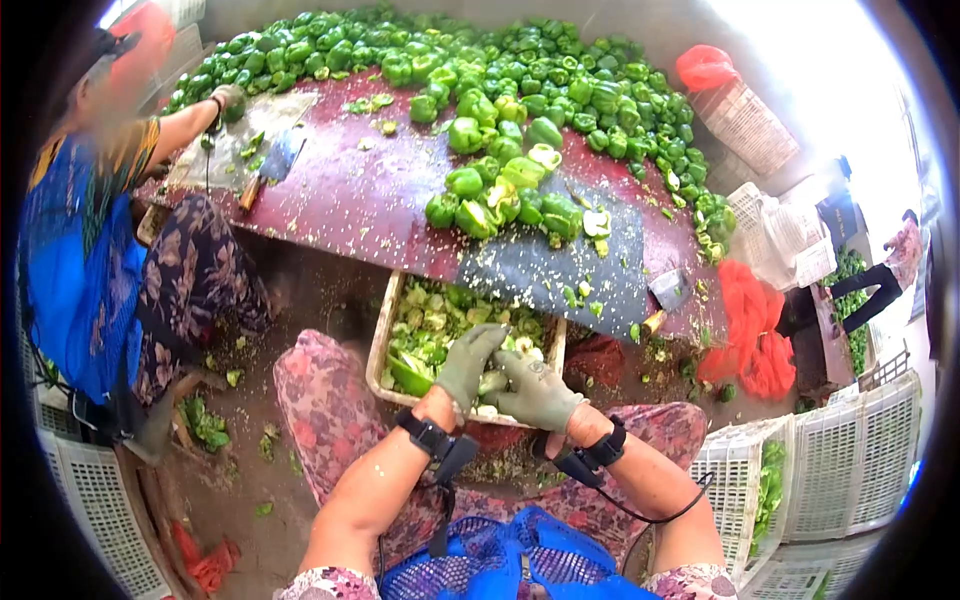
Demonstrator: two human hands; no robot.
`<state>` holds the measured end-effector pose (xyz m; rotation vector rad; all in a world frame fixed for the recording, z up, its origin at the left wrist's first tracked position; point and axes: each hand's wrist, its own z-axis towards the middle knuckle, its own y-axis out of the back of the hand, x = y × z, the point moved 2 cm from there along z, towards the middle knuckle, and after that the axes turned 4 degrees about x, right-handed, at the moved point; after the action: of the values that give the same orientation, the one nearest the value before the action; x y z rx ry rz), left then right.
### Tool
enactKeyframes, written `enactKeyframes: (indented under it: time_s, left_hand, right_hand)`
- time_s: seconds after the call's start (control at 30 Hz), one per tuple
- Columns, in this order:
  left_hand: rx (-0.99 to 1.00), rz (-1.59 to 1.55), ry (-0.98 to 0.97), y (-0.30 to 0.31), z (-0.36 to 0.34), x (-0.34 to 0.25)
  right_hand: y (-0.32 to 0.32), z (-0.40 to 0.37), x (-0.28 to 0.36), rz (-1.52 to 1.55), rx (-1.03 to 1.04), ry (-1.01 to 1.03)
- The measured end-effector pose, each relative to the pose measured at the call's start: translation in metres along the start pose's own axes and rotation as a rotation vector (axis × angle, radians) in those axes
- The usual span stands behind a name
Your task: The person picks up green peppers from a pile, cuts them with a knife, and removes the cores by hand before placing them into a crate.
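Both of my hands wear grey-green gloves and are close together over a tray (378, 335) of pepper scraps. My left hand (468, 368) has its fingers bent down and closed, pointing towards the right. A bright green pepper piece (408, 377) shows just left of its wrist side. My right hand (537, 388) reaches in from the right, fingers curled inward against the left hand's fingers. Something pale lies between the two hands; I cannot tell what it is. Pale cores and green trimmings (425, 318) fill the tray around the gloves.
Ahead stands a red table (370, 215) heaped with green peppers (590, 90). A knife (668, 292) rests at its right edge, another knife (275, 170) at left. A co-worker (90, 230) sits left. White crates (850, 460) and red net bags (750, 330) are at right.
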<state>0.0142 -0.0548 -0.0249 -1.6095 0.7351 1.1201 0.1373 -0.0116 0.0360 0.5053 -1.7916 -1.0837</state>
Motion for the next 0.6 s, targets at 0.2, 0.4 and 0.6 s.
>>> enactKeyframes:
  time_s: [0.2, 0.4, 0.6]
  left_hand:
    - [-0.164, -0.177, 0.142, -0.002, 0.011, -0.002]
    - [-0.471, -0.288, 0.078, 0.003, 0.011, 0.0]
    - [-0.463, -0.51, -0.005, 0.025, 0.019, 0.002]
  right_hand:
    - [-0.005, -0.007, 0.019, -0.092, -0.35, 0.039]
    - [-0.012, -0.002, 0.001, 0.032, -0.694, -0.247]
    - [-0.003, -0.001, -0.043, 0.079, -0.644, -0.464]
